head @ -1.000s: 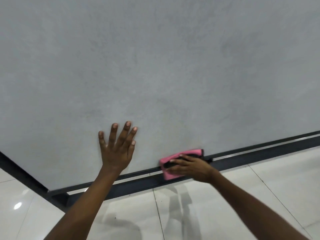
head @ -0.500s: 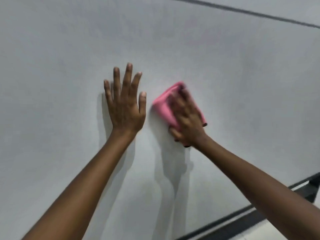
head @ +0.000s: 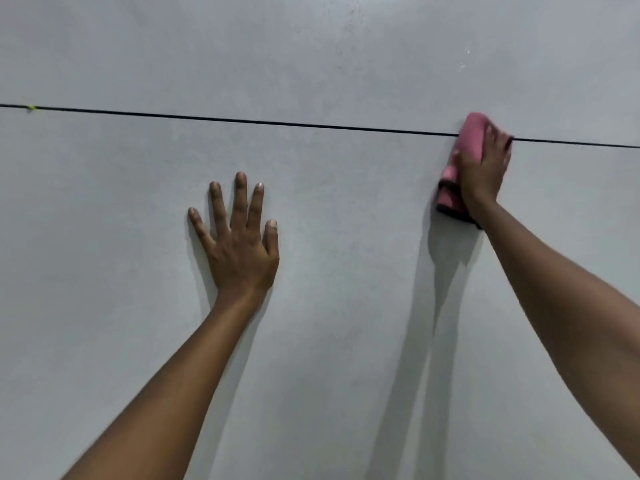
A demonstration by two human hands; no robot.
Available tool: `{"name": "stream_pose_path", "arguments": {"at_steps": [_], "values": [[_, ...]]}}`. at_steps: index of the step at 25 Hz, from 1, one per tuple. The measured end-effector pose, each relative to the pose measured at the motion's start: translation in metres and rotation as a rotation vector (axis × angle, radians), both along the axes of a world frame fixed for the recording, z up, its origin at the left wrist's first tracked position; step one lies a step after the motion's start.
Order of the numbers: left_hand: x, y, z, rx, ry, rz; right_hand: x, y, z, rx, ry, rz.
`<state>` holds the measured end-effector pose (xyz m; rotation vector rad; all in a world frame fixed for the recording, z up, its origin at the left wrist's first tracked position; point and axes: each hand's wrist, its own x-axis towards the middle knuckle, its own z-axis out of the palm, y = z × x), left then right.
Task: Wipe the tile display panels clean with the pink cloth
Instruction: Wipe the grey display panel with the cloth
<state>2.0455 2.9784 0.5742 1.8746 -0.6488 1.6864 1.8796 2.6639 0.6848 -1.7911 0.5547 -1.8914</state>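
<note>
Two hands are laid against the grey panel [head: 346, 306]; the left hand [head: 239, 244] is pressed flat, fingers straight and spread wide, nothing held; the right hand [head: 485, 168] is set over the cloth [head: 467, 143], fingers extended along it, the folded pink pad pinned to the tile; the cloth is seen straddling the dark seam [head: 242, 120], its lower end showing below the palm; faint specks [head: 464, 60] are noted above.
</note>
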Motion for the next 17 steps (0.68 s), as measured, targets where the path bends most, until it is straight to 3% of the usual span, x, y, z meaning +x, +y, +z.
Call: {"name": "stream_pose_path", "arguments": {"at_steps": [2,4,7,9,11,15,17], "values": [[0.0,0.002,0.0,0.005,-0.026,-0.052,0.021,0.031,0.013,-0.219,-0.023,-0.039],[-0.003,0.007,-0.006,-0.08,-0.025,-0.174,0.047,0.074,-0.028,-0.658,0.035,0.017],[-0.024,0.0,-0.046,-0.207,-0.012,-0.238,0.059,0.119,-0.15,-1.289,0.375,0.111],[-0.03,-0.017,-0.078,-0.07,-0.02,-0.167,0.052,0.103,-0.189,-1.544,0.529,0.135],[-0.023,-0.029,-0.096,0.098,0.0,-0.027,0.042,0.062,-0.168,-1.457,0.446,0.148],[-0.024,-0.038,-0.1,0.147,0.043,0.114,0.003,-0.037,-0.07,-0.815,0.101,-0.003],[-0.027,-0.037,-0.1,0.156,0.039,0.122,-0.007,-0.052,-0.061,-0.587,0.019,-0.018]]}}
